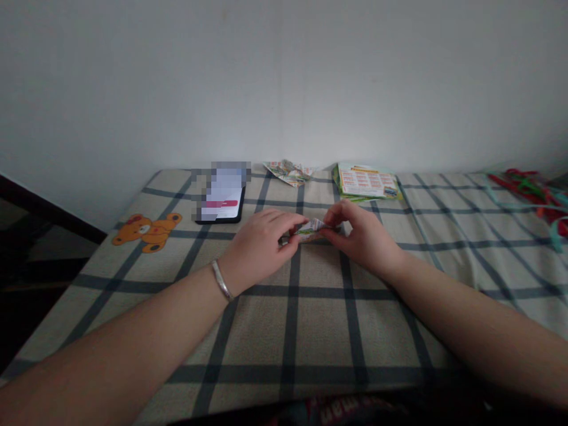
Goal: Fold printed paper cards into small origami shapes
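Note:
A small folded piece of printed paper [312,228] lies on the checked cloth [310,319] between my hands. My left hand [260,245], with a silver bangle at the wrist, pinches the paper's left end with thumb and fingers closed. My right hand [361,234] pinches its right end, fingers curled over it. Both hands rest low on the cloth near the middle of the surface.
A phone [222,201] with a lit screen lies behind my left hand. Another folded printed paper [288,171] and a stack of leaflets [366,182] sit near the wall. Red and green ribbons [532,189] lie at the far right. A bear print [148,229] marks the cloth's left.

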`<state>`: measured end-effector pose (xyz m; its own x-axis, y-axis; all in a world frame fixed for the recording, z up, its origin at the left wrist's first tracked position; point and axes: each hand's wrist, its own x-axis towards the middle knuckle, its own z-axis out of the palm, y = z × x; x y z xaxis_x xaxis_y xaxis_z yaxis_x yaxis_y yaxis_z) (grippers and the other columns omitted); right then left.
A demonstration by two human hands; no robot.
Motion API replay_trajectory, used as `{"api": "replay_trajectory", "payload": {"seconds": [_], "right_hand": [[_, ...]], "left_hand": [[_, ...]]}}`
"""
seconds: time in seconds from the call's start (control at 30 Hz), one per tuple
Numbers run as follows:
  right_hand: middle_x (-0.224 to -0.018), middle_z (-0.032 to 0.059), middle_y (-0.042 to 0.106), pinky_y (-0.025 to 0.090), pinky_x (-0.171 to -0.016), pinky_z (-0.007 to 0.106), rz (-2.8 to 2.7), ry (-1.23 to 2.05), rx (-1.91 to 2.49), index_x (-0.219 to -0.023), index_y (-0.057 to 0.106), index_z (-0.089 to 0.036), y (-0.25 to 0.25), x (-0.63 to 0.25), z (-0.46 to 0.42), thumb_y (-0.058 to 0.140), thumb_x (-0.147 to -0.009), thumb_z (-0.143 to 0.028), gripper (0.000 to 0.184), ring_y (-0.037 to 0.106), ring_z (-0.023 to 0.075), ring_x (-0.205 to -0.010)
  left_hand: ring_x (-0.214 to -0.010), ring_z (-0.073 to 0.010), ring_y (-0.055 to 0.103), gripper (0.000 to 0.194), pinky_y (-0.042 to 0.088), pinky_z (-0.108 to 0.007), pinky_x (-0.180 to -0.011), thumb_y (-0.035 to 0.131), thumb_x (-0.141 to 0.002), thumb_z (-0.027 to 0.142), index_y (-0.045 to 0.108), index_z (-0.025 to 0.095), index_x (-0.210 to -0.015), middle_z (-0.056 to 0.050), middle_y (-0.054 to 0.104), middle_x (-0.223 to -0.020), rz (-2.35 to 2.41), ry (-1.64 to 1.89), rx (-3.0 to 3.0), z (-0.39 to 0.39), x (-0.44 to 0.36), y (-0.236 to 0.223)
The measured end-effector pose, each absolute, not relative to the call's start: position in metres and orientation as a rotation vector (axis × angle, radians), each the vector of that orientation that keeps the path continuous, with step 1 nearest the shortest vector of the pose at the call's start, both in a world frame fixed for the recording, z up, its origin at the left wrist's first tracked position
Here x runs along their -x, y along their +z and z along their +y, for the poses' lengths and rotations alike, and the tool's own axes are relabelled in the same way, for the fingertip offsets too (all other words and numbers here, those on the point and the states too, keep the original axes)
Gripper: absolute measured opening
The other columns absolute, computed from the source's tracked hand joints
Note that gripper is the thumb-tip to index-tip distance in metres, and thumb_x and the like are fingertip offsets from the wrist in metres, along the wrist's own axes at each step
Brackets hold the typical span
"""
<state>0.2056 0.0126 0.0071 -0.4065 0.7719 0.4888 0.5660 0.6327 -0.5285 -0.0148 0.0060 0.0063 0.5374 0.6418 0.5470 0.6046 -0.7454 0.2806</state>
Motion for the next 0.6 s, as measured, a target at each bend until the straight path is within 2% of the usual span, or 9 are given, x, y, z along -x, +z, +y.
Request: {"api": "replay_trajectory", "payload": {"seconds": [0.1, 0.27, 0.4, 0.6], "right_hand": [[-0.078, -0.001, 0.061, 0.044, -0.063, 0.025, -2.164, 0.328, 0.971, -0.087, 0.053, -0.021, 0.008, -0.205, 0.011, 0.065, -0.081, -0.018, 0.014, 0.057, 0.0128, -0.07], [-0.08, 0.0004, 0.063, 0.042, -0.065, 0.025, -2.34, 0.18, 0.906, -0.087, 0.057, -0.02, 0.014, -0.206, 0.008, 0.063, -0.083, -0.017, 0.008, 0.058, 0.0143, -0.073], [-0.082, 0.0028, 0.065, 0.042, -0.067, 0.026, -2.416, 0.093, 0.888, -0.085, 0.06, -0.019, 0.018, -0.208, 0.009, 0.06, -0.086, -0.018, 0.001, 0.058, 0.0159, -0.076], [-0.086, 0.0035, 0.066, 0.04, -0.07, 0.029, -2.508, -0.098, 0.873, -0.089, 0.063, -0.02, 0.016, -0.214, 0.014, 0.058, -0.089, -0.025, 0.008, 0.059, 0.0179, -0.079]], "left_hand": [[-0.091, -0.0192, 0.062, 0.015, 0.05, -0.034, -0.082, 0.059, -0.087, 0.016, 0.065, 0.014, -0.1, -0.006, 0.067, -0.094, 1.024, 1.052, -2.713, 0.005, 0.015, 0.008], [-0.089, -0.0179, 0.06, 0.012, 0.049, -0.034, -0.083, 0.06, -0.089, 0.022, 0.067, 0.018, -0.097, -0.004, 0.066, -0.089, 0.91, 1.114, -2.772, 0.002, 0.015, 0.013], [-0.083, -0.0165, 0.059, 0.009, 0.049, -0.034, -0.085, 0.061, -0.088, 0.02, 0.069, 0.018, -0.086, -0.003, 0.067, -0.083, 0.833, 1.18, -2.844, 0.003, 0.015, 0.016], [-0.079, -0.0163, 0.061, 0.009, 0.05, -0.038, -0.091, 0.061, -0.082, 0.011, 0.065, 0.017, -0.076, -0.001, 0.068, -0.078, 0.851, 1.229, -2.917, 0.007, 0.018, 0.017]]}}
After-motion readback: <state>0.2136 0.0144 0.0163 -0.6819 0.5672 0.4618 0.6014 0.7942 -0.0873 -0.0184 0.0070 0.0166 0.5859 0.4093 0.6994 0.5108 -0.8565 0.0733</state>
